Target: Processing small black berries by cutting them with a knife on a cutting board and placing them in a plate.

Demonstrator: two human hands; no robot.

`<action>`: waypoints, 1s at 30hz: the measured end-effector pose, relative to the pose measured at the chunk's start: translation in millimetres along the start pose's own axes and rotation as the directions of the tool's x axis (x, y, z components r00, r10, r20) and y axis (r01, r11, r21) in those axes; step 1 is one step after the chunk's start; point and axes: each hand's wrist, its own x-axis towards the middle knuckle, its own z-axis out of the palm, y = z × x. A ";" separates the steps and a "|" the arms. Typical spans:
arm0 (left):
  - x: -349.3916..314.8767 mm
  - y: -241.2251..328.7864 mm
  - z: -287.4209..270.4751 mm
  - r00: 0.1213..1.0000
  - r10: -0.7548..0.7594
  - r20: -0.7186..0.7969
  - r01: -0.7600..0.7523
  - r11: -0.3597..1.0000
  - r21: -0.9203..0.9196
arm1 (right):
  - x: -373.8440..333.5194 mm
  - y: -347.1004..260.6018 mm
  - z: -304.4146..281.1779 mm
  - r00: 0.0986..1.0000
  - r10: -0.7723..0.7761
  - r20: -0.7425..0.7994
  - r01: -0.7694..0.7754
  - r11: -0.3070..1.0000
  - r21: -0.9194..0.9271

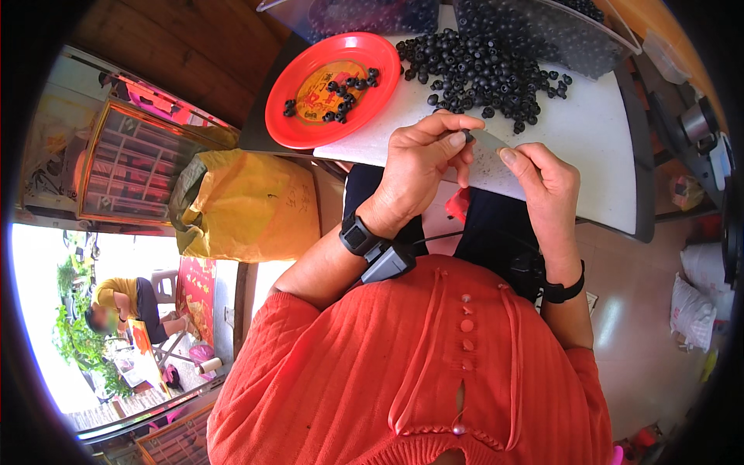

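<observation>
My left hand (425, 159) pinches a small black round piece (467, 135) between thumb and fingertips. It looks like the pieces heaped nearby, though most of it is hidden. My right hand (547, 177) is closed on a thin grey knife blade (488, 140); no handle shows. The blade's tip meets the small piece at my left fingertips. Both hands are above the near edge of a white tabletop (593, 159). Beyond them lies a loose heap of small black round pieces (484, 70), some with visible holes. To the left, a red plate (280, 105) holds several of the same pieces.
Two clear plastic containers of black pieces, one at the back (372, 17) and one tipped at back right (558, 39), border the heap. A yellow sack (256, 205) stands left of the table. Further left, another person (124, 298) sits bent over outside. White sacks (692, 310) lie right.
</observation>
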 end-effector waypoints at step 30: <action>26.7 23.9 -21.8 0.709 0.648 0.279 -0.240 -0.151 0.959 | -1.9 6.2 -6.5 0.997 0.022 -0.070 -0.008 0.982 0.187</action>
